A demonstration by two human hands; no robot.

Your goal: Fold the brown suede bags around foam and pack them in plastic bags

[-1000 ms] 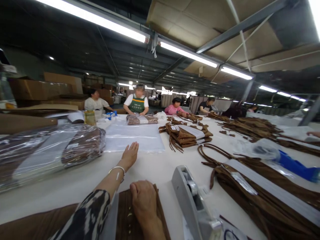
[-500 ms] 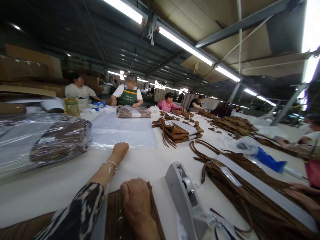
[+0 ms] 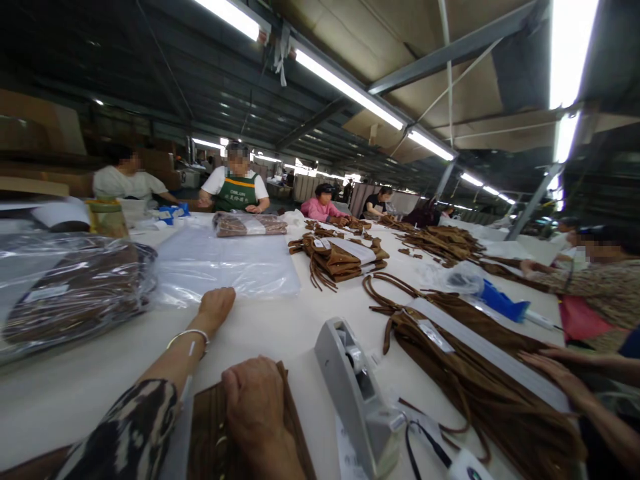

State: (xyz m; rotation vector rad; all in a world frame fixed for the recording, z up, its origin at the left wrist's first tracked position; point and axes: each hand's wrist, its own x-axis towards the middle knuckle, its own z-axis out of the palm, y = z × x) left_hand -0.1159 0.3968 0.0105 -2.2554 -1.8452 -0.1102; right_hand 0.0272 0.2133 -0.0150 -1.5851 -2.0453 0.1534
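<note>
My left hand (image 3: 217,308), with a bangle at the wrist, is closed with knuckles up at the near edge of a stack of clear plastic bags (image 3: 225,263). Whether its fingers pinch any plastic is hidden. Below it, my right hand (image 3: 256,403) has its fingers curled over a folded brown garment (image 3: 207,427) with metal eyelets and a pale strip along its left side. My left forearm covers part of that garment. To the right of my right hand stands a grey tape dispenser (image 3: 353,393).
Bagged brown garments (image 3: 85,287) lie at the left. Folded brown garments (image 3: 345,257) sit mid-table. At right, a co-worker's hands (image 3: 560,373) rest on a long brown garment (image 3: 480,360) with a white strip. A blue packet (image 3: 503,300) lies beyond. Several people work around the table.
The view has turned a little to the right, so everything sits further left. Both my hands keep about the same places on the table. More of the co-worker at right shows.
</note>
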